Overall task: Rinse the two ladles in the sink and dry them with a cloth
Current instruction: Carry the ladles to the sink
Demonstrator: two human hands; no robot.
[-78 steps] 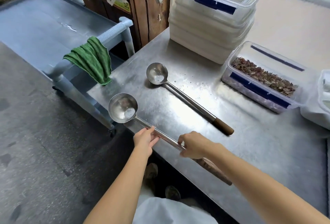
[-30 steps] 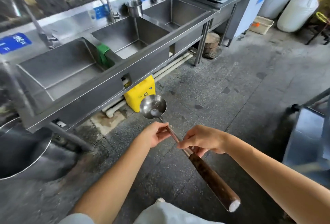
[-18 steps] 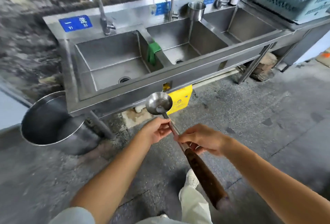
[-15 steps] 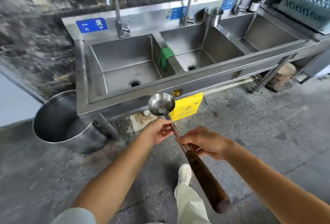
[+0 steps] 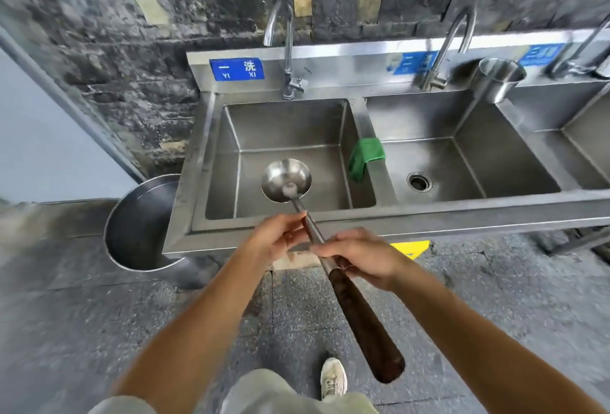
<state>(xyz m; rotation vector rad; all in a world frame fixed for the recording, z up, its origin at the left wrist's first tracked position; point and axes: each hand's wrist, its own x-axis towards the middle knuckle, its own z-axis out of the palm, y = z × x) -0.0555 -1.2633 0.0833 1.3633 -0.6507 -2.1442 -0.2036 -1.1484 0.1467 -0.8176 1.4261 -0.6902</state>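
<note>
Ladle is up in the air, held w/ both hands, slanting from lower right to upper left. Its bowl sits in front of the left basin of the sink, open side up, w/ a pale smear near the bottom. Left hand is on the steel shaft just below the bowl, fingers curled and pinching it. Right hand comes in from the other side, fingers wrapped over the shaft right where steel meets the dark wooden grip. The two hands are just beside each other, nearly touching. The wooden grip runs free below the right hand, and its butt end points back toward the person.

Green cloth is draped over the divider btw. the left and middle basin, just right of the ladle bowl and apart from it. Curved tap rises behind the left basin, and a blue sign is on the backsplash beside it. A steel cup sits on the back ledge further right. A big steel pot stands on the floor at the sink's left end. One pale shoe shows on the grey floor below.
</note>
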